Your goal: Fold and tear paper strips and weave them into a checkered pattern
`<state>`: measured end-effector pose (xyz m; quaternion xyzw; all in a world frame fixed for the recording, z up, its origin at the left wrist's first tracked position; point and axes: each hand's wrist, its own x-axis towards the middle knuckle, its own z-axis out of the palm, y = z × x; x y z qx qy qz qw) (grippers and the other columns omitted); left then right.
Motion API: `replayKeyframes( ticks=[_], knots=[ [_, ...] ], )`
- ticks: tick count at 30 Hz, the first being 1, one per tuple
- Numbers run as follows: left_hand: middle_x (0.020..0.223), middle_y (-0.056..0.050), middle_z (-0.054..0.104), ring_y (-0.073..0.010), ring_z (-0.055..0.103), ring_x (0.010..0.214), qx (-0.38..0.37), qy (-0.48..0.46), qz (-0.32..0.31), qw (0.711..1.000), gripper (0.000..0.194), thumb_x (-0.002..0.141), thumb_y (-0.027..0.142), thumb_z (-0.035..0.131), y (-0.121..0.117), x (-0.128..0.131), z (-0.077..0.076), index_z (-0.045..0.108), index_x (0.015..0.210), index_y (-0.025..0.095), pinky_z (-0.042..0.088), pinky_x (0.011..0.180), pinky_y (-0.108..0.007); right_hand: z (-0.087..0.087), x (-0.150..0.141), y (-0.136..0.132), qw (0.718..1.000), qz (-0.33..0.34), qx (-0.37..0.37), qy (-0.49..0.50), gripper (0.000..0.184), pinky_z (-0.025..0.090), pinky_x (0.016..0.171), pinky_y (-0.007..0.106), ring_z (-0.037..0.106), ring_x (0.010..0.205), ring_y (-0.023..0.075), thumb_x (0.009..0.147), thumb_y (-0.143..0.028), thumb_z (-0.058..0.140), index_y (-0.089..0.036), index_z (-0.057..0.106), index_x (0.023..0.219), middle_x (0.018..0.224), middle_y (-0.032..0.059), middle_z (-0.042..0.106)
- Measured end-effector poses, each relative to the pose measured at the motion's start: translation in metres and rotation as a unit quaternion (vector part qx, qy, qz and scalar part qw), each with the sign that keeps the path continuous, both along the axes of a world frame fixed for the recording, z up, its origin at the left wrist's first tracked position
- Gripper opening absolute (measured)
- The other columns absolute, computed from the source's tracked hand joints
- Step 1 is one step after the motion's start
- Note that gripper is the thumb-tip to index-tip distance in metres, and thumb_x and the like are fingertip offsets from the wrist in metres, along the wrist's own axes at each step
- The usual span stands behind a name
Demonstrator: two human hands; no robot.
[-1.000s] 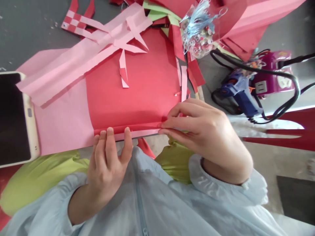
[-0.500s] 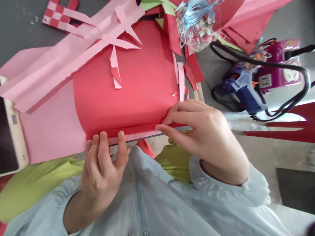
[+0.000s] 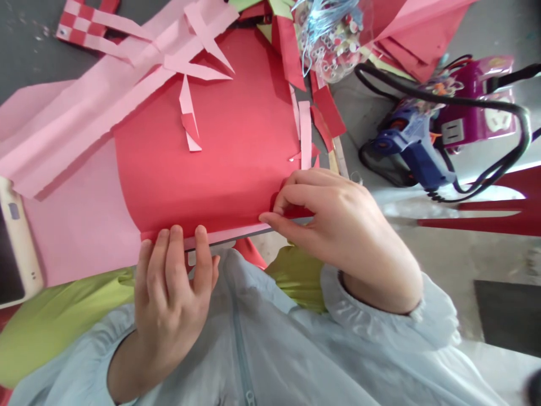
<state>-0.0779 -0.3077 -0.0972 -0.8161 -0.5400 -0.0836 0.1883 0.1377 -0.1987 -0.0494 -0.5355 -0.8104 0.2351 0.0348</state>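
Left hand [image 3: 169, 296]: fingers a little apart, tips resting along the near edge of the red sheet [image 3: 207, 158], toward its left corner. Right hand [image 3: 340, 225]: thumb and curled forefinger brought together at the same edge, farther right; appears to be pinching the paper there. Exact grip partly hidden by the knuckles.

Position: red sheet lies over a larger pink sheet [image 3: 82, 225], which shows as a narrow strip along the near side, close to the edge of the counter [image 3: 25, 51].

Risks noted:
1. Uneven hold. Left fingers only press, right pinches; a pull from the right against light pressure could skew the red sheet or set a slanted crease.
2. Wrong layer. With pink directly beneath red, the pinch could catch both. Cannot tell how many layers are held.
3. Poor backing. So near the counter's edge, firm pressing could slip past it and buckle the paper.
4. Drag from above. A pleated pink sheet [image 3: 97, 107] overlaps the red sheet's upper left; if the red sheet shifts, both could move, carrying the loose strip [image 3: 189, 115] on top.
5. Scraps. Pink offcut [image 3: 305, 135] lies just beyond the right hand and could get caught underneath.

Glue gun [image 3: 416, 149]: well apart from both hands; whether hot, cannot tell. Lesser concern.
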Motion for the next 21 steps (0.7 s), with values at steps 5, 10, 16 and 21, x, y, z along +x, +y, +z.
replayKeyframes(
  ticks=[5,10,16,21],
  knots=[
    [0.120,-0.022,0.071,-0.0303,0.066,0.111,0.021,-0.029,-0.028,0.999,0.058,0.090,0.042,0.067,0.005,0.007,-0.007,0.065,0.129,-0.001,0.053,0.106,-0.043,0.000,-0.001,0.000,1.000,0.002,0.000,-0.002,0.024,0.039,0.066,0.030,0.055,0.071,0.0178,0.090,-0.025,0.066,-0.020,0.059,0.068,0.072,0.0029,0.061],
    [0.121,-0.018,0.073,-0.0286,0.068,0.112,0.035,-0.055,-0.045,0.997,0.056,0.092,0.042,0.065,0.009,0.019,-0.016,0.062,0.135,0.005,0.053,0.108,-0.044,-0.003,-0.002,0.000,1.000,-0.004,0.013,0.002,0.024,0.039,0.068,0.030,0.055,0.072,0.0181,0.088,-0.023,0.067,-0.020,0.058,0.066,0.073,0.0035,0.062],
    [0.126,-0.017,0.071,-0.0281,0.067,0.119,0.004,-0.082,-0.093,0.992,0.056,0.091,0.033,0.069,0.011,0.036,-0.020,0.059,0.139,0.005,0.046,0.118,-0.045,-0.007,-0.004,0.000,1.000,-0.025,0.016,0.007,0.024,0.038,0.068,0.030,0.056,0.075,0.0186,0.086,-0.023,0.069,-0.019,0.059,0.065,0.073,0.0041,0.064],
    [0.116,-0.015,0.074,-0.0253,0.069,0.107,0.045,-0.034,-0.111,0.992,0.040,0.091,0.030,0.067,0.020,0.046,-0.018,0.068,0.124,0.007,0.053,0.108,-0.041,-0.006,0.000,0.000,1.000,-0.016,0.020,0.014,0.022,0.038,0.069,0.030,0.057,0.076,0.0190,0.088,-0.025,0.067,-0.017,0.063,0.069,0.075,0.0051,0.065]
  ],
)
